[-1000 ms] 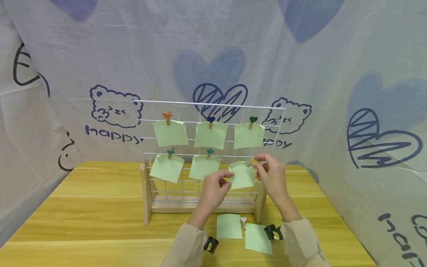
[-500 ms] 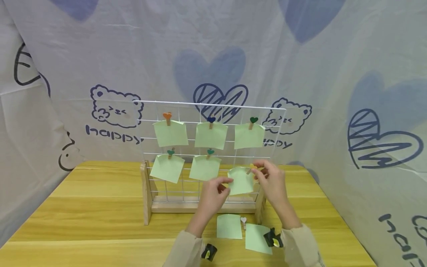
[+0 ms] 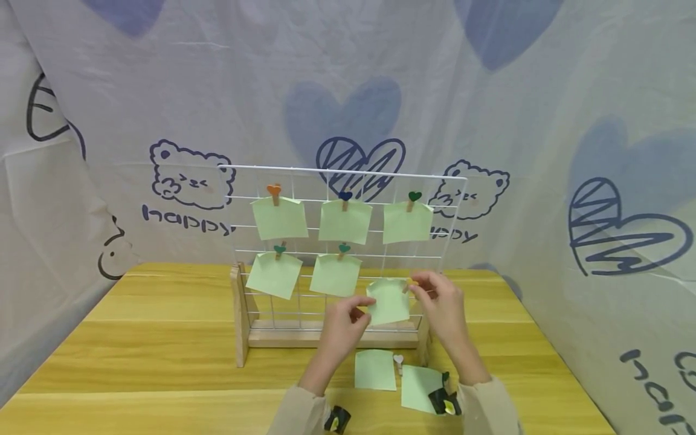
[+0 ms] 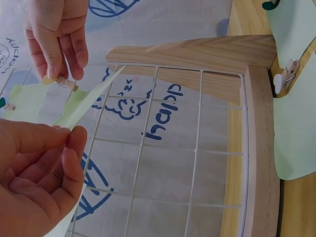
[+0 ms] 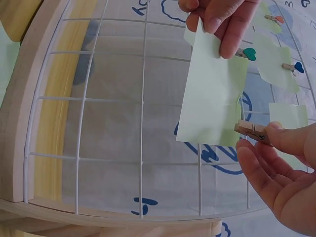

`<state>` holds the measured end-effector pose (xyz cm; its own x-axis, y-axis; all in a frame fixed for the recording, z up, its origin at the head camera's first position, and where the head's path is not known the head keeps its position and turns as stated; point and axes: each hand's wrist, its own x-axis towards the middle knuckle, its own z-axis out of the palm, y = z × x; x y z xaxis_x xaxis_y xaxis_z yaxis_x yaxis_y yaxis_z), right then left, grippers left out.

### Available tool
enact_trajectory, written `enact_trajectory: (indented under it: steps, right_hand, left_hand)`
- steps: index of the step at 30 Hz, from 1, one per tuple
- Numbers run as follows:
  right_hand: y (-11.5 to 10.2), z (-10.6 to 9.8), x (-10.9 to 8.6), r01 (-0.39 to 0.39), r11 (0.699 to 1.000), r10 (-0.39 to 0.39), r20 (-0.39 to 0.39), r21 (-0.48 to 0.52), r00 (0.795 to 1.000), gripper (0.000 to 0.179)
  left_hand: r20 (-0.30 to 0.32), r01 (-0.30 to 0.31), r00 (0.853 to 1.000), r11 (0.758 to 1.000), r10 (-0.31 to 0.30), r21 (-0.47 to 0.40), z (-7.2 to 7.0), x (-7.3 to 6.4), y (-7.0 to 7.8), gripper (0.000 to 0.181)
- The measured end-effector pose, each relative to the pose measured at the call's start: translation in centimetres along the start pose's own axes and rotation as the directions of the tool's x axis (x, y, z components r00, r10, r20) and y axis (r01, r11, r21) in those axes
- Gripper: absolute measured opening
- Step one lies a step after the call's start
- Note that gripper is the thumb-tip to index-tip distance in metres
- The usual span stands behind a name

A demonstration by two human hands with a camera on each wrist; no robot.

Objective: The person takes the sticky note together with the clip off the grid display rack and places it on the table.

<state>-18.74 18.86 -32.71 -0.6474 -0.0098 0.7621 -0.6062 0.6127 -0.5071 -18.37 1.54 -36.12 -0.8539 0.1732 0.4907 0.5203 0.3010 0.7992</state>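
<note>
My left hand [image 3: 344, 323] pinches the left edge of a pale green sticky note [image 3: 388, 303] between thumb and fingers, low in front of a white wire grid rack [image 5: 142, 101]. At the note's upper right corner, my right hand [image 3: 444, 302] pinches a small wooden clothespin [image 5: 253, 131] with a yellow heart on it. The clothespin's tip overlaps the note's edge in the right wrist view. Several more notes, such as a lower middle one [image 3: 335, 276], hang on the grid from heart clothespins in orange, blue and green.
A wooden stand [image 3: 331, 340] bears the grid on the table [image 3: 136, 362]. On the tabletop before it lie two loose green notes, one at left [image 3: 375, 370] and one at right [image 3: 418, 386], with a white-heart clothespin [image 3: 399, 362] between them. A printed cloth [image 3: 239, 78] hangs behind.
Both hands have moved down and slightly left, carrying the note and the yellow-heart clothespin lower along the grid. The hanging notes keep their places.
</note>
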Motion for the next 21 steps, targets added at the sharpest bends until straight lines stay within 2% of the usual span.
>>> enact_trajectory:
  steps: [12, 21]
  right_hand:
    - [0.2, 0.3, -1.0, 0.031, 0.999, -0.031, 0.007, 0.016, 0.999, 0.016]
    - [0.1, 0.6, -1.8, 0.021, 0.998, -0.023, 0.028, 0.063, 0.999, 0.015]
  left_hand:
    - [-0.028, 0.004, 1.0, 1.0, -0.004, -0.016, -0.2, -0.8, -0.6, 0.025]
    - [-0.034, 0.044, 0.998, 0.998, -0.045, -0.045, -0.5, -1.6, -1.1, 0.024]
